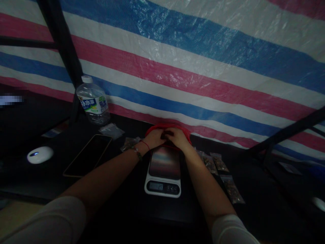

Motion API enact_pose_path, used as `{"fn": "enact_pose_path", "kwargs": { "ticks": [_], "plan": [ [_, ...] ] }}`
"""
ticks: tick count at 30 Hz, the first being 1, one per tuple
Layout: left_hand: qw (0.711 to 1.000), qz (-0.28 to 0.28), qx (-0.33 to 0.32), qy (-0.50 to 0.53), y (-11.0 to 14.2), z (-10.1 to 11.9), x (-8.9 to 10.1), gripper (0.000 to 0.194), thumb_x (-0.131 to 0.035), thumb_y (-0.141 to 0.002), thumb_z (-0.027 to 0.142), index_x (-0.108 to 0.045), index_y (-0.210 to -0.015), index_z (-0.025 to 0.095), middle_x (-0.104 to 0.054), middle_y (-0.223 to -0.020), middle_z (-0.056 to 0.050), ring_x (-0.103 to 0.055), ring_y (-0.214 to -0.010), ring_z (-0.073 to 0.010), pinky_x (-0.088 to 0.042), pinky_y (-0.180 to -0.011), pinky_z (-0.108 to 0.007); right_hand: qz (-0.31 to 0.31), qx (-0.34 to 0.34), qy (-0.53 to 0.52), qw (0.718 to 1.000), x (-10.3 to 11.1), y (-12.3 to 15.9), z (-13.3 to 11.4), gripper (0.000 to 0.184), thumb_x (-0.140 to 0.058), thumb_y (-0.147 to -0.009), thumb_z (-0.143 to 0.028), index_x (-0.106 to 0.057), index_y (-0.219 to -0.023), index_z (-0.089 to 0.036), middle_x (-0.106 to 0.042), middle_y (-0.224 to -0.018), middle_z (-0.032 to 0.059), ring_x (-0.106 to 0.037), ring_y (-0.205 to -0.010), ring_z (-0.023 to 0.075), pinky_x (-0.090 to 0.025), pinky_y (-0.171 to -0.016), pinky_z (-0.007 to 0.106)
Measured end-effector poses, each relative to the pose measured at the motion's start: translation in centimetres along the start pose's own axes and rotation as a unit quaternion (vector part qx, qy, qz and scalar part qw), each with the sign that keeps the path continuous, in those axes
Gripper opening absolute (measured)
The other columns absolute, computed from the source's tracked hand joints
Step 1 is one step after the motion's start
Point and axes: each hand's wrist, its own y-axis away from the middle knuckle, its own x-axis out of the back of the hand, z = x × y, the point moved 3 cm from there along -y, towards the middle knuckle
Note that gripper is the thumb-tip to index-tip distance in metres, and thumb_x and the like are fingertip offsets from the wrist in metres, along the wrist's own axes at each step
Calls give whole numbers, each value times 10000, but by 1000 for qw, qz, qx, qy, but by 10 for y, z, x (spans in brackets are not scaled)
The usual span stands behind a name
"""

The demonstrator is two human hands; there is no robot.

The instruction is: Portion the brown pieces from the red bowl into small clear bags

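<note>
Both hands meet at a red container (189, 134), perhaps a basin or a bag, just behind a white kitchen scale (165, 166). My left hand (154, 137), with a red string and a beaded bracelet on the wrist, reaches over its left side. From the right, my right hand (177, 137) bends its fingers inward toward the left one. Both sets of fingers look closed around something dark and small that I cannot make out. Nothing lies on the visible part of the scale's plate, and its display appears to read 29.
Several small filled zip bags (232, 189) lie right of the scale. To the left are a phone (87, 156), a white mouse-like device (40, 155), a clear zip bag (111, 130) and a plastic bottle (92, 101). A striped sheet (177, 73) hangs behind.
</note>
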Motion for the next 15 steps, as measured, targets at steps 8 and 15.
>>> {"fn": "enact_pose_path", "kwargs": {
  "ticks": [8, 15],
  "plan": [
    [1000, 2, -13, 12, -1, -2, -3, 252, -594, -790, 246, -687, -1007, 157, -712, -988, -94, -667, -913, -229, -503, -829, -305, 12, -32, -14, 999, 3, 1, 4, 219, -637, -764, -125, -693, -969, -179, -711, -943, 31, -652, -836, 150, -484, -786, 262],
    [999, -8, -27, 35, 0, 4, -1, 194, -594, -790, 257, -688, -931, 162, -714, -930, -78, -664, -866, -217, -501, -763, -293, 75, 17, 76, 994, 6, -1, 2, 51, -669, -785, -193, -713, -808, -179, -682, -865, 43, -591, -880, 181, -438, -828, 296]
  ]
}}
